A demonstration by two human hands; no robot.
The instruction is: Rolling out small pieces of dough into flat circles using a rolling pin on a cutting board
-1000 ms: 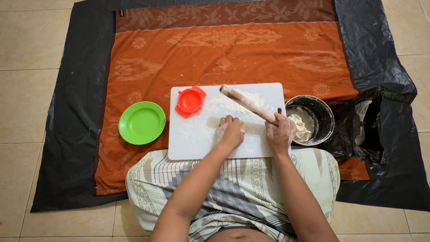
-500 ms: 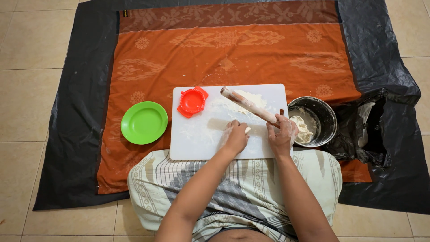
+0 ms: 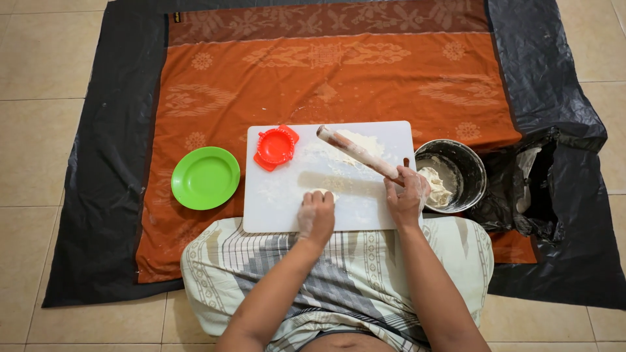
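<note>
A white cutting board [image 3: 287,202], dusted with flour, lies on an orange patterned cloth in front of my lap. A long roll of dough [image 3: 349,184] stretches across the board. My left hand [image 3: 317,215] is curled over a small cut piece of dough at the board's near edge. My right hand [image 3: 405,192] rests at the roll's right end and touches the lower end of a floured wooden rolling pin [image 3: 357,152], which lies slanted across the board. A red round dumpling press [image 3: 276,146] sits on the board's far left corner.
A green plastic plate [image 3: 205,177] lies left of the board. A metal bowl [image 3: 451,175] with dough stands to the right, beside a crumpled black plastic bag [image 3: 535,189]. Black sheeting [image 3: 98,163] under the orange cloth [image 3: 339,78] covers the tiled floor.
My left hand has drawn back from the middle of the dough roll to the board's near edge with a small piece under it. My right hand stays by the rolling pin.
</note>
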